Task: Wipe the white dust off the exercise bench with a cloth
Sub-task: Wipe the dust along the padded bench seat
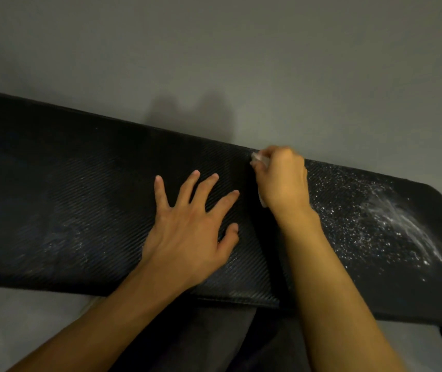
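The left hand (187,224) lies flat with fingers spread on the black bench surface (67,210), while the right hand (281,178), curled near the far edge, grips what seems a white cloth (257,158), with white dust (381,218) scattered to its right.

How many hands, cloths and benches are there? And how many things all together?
Hands: 2, the left hand spread flat on the bench and the right hand closed on the cloth
Cloths: 1, the white cloth, mostly hidden under the fingers
Benches: 1, the black bench with white dust
Total: 4
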The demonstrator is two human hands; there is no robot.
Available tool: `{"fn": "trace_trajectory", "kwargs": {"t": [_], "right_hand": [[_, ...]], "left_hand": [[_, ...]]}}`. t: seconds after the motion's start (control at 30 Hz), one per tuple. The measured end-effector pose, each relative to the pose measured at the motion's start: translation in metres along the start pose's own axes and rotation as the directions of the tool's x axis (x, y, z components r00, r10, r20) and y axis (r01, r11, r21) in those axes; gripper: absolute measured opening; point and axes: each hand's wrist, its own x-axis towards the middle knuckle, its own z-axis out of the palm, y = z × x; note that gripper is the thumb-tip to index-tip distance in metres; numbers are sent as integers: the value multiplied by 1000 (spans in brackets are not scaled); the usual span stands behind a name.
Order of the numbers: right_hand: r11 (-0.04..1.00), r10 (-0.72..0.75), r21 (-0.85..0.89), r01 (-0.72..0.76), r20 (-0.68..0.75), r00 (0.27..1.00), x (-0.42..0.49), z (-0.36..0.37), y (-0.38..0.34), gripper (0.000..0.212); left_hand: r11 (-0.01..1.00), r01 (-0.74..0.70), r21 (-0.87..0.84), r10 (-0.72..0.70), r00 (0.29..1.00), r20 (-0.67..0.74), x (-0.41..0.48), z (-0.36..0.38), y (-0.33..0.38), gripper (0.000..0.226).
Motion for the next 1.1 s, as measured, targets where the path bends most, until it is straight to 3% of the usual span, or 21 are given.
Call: {"fn": "trace_trajectory", "kwargs": {"t": [0.23, 0.37, 0.47, 0.57, 0.63, 0.8, 0.97, 1.03, 1.1], "right_hand": [[990, -130, -45, 132, 42, 991, -16, 1, -9, 24], [997, 21, -79, -19, 15, 1000, 17, 2, -6, 25], [999, -35, -1, 35, 68, 997, 23, 2, -23, 24], [988, -155, 55, 147, 166, 974, -31, -4, -22, 22], [979, -194, 85, 183, 138, 971, -73, -13, -8, 19], [991, -131, 27, 129, 67, 989, -66, -9, 4, 23], [960, -211, 217, 177, 141, 967, -145, -18, 8, 13], [965, -179, 218, 143, 154, 972, -168, -26, 20, 15], [983, -113, 156, 101, 76, 991, -162, -26, 33, 13]], "left_hand": [[1000, -5, 1, 5, 1000, 3, 0, 1, -1, 63], [1000, -3, -11, 3, 1000, -8, 0, 0, 0, 64], [1000, 14, -11, -14, 1000, -16, -1, -1, 0, 65], [1000, 8, -13, -8, 1000, -28, 0, -1, -1, 62], [1000, 5, -23, -6, 999, -39, -2, 0, -1, 58], [999, 1, -47, -2, 1000, -25, -2, -1, -1, 51], [997, 4, -76, -4, 1000, -3, -3, -4, -1, 55], [997, 18, -73, -19, 1000, -5, -4, -5, 1, 54], [998, 24, -63, -25, 1000, -1, -3, -7, 3, 52]]}}
